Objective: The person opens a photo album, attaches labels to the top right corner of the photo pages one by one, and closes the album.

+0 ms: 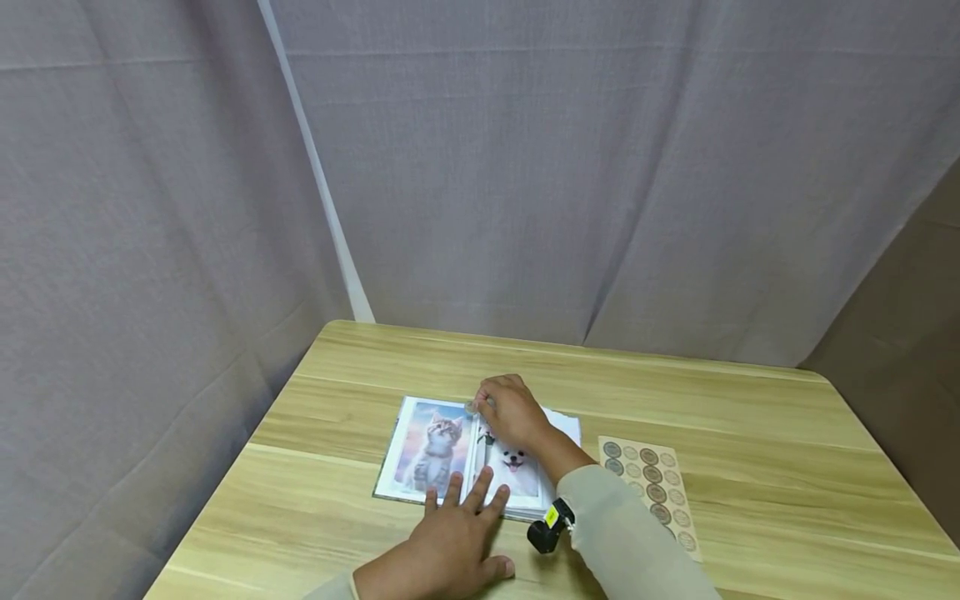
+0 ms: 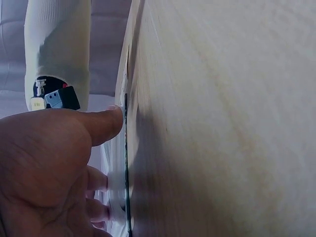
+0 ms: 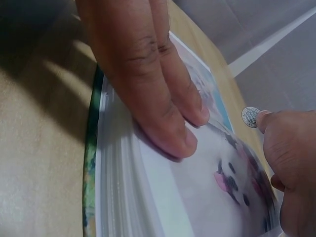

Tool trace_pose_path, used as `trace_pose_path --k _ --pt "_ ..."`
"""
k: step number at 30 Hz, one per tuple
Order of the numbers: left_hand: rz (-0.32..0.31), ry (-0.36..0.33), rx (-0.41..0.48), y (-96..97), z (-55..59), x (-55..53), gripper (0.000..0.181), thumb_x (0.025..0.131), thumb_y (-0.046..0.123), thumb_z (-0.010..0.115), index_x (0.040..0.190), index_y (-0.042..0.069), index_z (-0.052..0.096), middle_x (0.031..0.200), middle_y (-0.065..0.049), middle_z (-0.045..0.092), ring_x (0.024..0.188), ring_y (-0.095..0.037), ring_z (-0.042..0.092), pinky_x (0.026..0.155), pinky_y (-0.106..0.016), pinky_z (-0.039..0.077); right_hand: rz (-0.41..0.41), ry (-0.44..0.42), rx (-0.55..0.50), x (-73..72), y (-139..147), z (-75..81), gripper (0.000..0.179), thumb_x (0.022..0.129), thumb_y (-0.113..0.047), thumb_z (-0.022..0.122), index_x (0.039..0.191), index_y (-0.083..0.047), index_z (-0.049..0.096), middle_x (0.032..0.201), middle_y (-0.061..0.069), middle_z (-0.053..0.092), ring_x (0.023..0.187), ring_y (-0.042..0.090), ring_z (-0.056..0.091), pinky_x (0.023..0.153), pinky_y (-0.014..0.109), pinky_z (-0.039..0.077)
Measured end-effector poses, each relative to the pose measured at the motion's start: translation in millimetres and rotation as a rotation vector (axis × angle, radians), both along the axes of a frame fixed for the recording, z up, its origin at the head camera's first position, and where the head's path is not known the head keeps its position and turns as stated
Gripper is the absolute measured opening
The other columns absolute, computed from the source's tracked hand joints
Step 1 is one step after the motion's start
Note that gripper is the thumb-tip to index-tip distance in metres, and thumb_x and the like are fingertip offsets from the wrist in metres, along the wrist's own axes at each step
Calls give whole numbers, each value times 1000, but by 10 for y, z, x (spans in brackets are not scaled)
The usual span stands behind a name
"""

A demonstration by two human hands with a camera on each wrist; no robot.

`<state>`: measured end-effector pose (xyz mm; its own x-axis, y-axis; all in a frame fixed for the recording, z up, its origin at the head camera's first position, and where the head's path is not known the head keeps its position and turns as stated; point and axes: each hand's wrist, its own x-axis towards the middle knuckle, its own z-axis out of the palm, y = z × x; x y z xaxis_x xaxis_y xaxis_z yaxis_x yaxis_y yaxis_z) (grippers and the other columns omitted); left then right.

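Right hand [image 1: 512, 412] pinched round sticker [image 3: 251, 117] at fingertips. Left hand [image 1: 459, 542], fingers straight and spread, rested on near edge of open album [image 1: 397, 450], beneath both hands. Sticker sheet [image 1: 652, 483] lay right of right hand.

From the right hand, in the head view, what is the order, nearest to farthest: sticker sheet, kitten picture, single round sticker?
1. Single round sticker: pinched in the right hand.
2. Kitten picture: to its left.
3. Sticker sheet: to its right.
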<state>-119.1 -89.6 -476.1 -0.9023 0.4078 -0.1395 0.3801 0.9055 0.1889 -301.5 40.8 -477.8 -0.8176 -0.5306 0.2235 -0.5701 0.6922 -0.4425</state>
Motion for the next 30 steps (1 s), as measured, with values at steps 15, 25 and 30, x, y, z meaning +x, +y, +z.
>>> trace_pose_path --k 15,25,30 --pt "-2 6 5 -8 -13 -5 90 91 72 58 162 25 31 169 -11 18 145 -52 29 105 -72 34 -10 -27 35 -24 -79 -19 11 104 -28 62 97 -20 64 136 6 62 135 29 45 114 46 34" --pt "5 3 -4 -9 -11 -1 90 90 72 58 162 26 31 169 -11 18 145 -52 28 107 -72 33 -21 -21 45 -58 -92 -53 12 104 -26 61 97 -18 65 135 9 62 134 31 46 115 46 33" --pt "0 -8 1 -11 -6 -6 90 90 72 58 163 26 30 169 -11 17 145 -52 27 106 -72 32 -20 -22 60 -57 -121 -74 12 104 -26 61 97 -18 67 136 8 61 134 31 46 114 47 34"
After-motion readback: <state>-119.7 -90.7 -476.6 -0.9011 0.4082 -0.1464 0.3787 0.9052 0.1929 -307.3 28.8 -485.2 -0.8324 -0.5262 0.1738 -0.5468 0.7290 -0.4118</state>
